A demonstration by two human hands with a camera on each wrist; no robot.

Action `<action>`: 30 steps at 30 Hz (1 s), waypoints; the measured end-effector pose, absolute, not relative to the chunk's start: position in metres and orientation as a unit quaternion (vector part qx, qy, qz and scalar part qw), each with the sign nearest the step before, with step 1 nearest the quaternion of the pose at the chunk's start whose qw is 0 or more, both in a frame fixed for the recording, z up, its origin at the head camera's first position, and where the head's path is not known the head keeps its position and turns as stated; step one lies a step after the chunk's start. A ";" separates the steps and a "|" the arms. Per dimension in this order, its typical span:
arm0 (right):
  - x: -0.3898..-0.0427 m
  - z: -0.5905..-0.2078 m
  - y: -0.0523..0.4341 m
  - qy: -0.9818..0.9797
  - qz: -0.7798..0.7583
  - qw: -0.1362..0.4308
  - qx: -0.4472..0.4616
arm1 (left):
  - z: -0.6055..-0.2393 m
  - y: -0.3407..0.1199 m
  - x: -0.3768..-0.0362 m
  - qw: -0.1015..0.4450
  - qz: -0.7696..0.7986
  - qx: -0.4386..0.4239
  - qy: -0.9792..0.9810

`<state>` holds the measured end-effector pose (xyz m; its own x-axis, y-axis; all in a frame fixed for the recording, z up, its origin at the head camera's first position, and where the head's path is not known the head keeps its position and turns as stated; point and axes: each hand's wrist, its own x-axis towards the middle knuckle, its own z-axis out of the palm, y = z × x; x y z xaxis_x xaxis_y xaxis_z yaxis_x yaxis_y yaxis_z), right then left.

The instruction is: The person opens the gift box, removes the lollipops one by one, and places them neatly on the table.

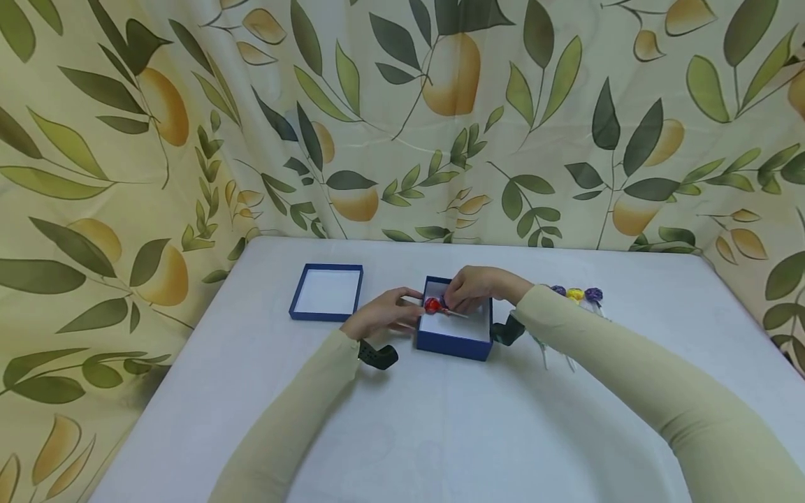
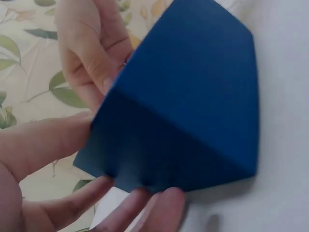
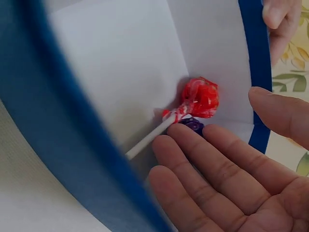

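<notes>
A blue box (image 1: 453, 344) with a white inside stands on the table. My left hand (image 1: 383, 311) holds it at its left side; in the left wrist view the thumb lies by one edge and the fingers by the opposite edge of a blue wall. Inside the box lies a red lollipop (image 3: 200, 96) with a white stick. Just beneath it shows a purple lollipop (image 3: 192, 125), mostly hidden. My right hand (image 1: 474, 286) reaches into the box from the right. Its fingertips are beside the purple wrapper, fingers extended and thumb apart.
Left of the box lies a shallow blue-rimmed box lid (image 1: 325, 317), white side up. Several more lollipops (image 1: 575, 294), purple and yellow, lie to the right, partly hidden by the right sleeve (image 1: 604, 349). A leaf-patterned curtain (image 1: 402, 175) borders the white table (image 1: 402, 433).
</notes>
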<state>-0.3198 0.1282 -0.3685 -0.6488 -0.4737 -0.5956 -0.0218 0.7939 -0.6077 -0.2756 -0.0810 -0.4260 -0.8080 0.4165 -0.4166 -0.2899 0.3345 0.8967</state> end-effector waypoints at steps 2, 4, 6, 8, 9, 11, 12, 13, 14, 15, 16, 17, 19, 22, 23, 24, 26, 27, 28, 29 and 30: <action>-0.319 -0.370 0.127 0.863 -0.284 0.393 -0.143 | -0.428 -0.082 -0.272 0.299 0.583 0.038 0.754; -0.319 -0.371 0.127 0.863 -0.283 0.393 -0.145 | -0.430 -0.081 -0.267 0.291 0.593 0.029 0.750; -0.319 -0.372 0.127 0.863 -0.284 0.393 -0.145 | -0.431 -0.079 -0.263 0.282 0.600 0.021 0.748; -0.319 -0.372 0.128 0.863 -0.283 0.393 -0.147 | -0.432 -0.078 -0.260 0.265 0.604 0.021 0.751; -0.319 -0.372 0.128 0.863 -0.282 0.393 -0.149 | -0.432 -0.077 -0.258 0.251 0.602 0.029 0.757; -0.319 -0.372 0.128 0.862 -0.281 0.394 -0.152 | -0.434 -0.076 -0.256 0.213 0.588 0.052 0.779; -0.319 -0.373 0.127 0.862 -0.281 0.394 -0.151 | -0.434 -0.075 -0.255 0.190 0.574 0.067 0.794; -0.319 -0.373 0.127 0.861 -0.281 0.395 -0.153 | -0.435 -0.075 -0.253 0.166 0.557 0.080 0.810; -0.319 -0.373 0.127 0.861 -0.282 0.395 -0.155 | -0.436 -0.074 -0.252 0.141 0.539 0.093 0.825; -0.319 -0.373 0.127 0.860 -0.281 0.395 -0.156 | -0.437 -0.074 -0.252 0.120 0.523 0.101 0.838; -0.318 -0.373 0.127 0.860 -0.283 0.395 -0.155 | -0.438 -0.074 -0.251 0.104 0.513 0.105 0.846; -0.318 -0.373 0.127 0.860 -0.284 0.395 -0.155 | -0.438 -0.073 -0.250 0.093 0.507 0.106 0.850; -0.318 -0.373 0.126 0.858 -0.286 0.397 -0.155 | -0.438 -0.073 -0.248 0.082 0.508 0.106 0.851; -0.319 -0.374 0.126 0.854 -0.293 0.403 -0.151 | -0.437 -0.071 -0.247 0.087 0.521 0.092 0.844; -0.319 -0.375 0.126 0.851 -0.296 0.407 -0.150 | -0.437 -0.071 -0.246 0.090 0.524 0.086 0.843; -0.319 -0.375 0.125 0.849 -0.300 0.410 -0.146 | -0.437 -0.070 -0.246 0.092 0.525 0.083 0.842; -0.320 -0.377 0.125 0.842 -0.312 0.419 -0.136 | -0.436 -0.068 -0.245 0.093 0.526 0.075 0.842; -0.320 -0.378 0.125 0.837 -0.318 0.425 -0.130 | -0.435 -0.067 -0.244 0.096 0.529 0.070 0.840; -0.320 -0.379 0.125 0.834 -0.322 0.430 -0.126 | -0.434 -0.066 -0.243 0.096 0.530 0.067 0.840; -0.319 -0.379 0.124 0.830 -0.328 0.435 -0.119 | -0.434 -0.065 -0.242 0.097 0.530 0.065 0.840; -0.319 -0.380 0.124 0.828 -0.332 0.439 -0.111 | -0.433 -0.065 -0.241 0.099 0.534 0.063 0.837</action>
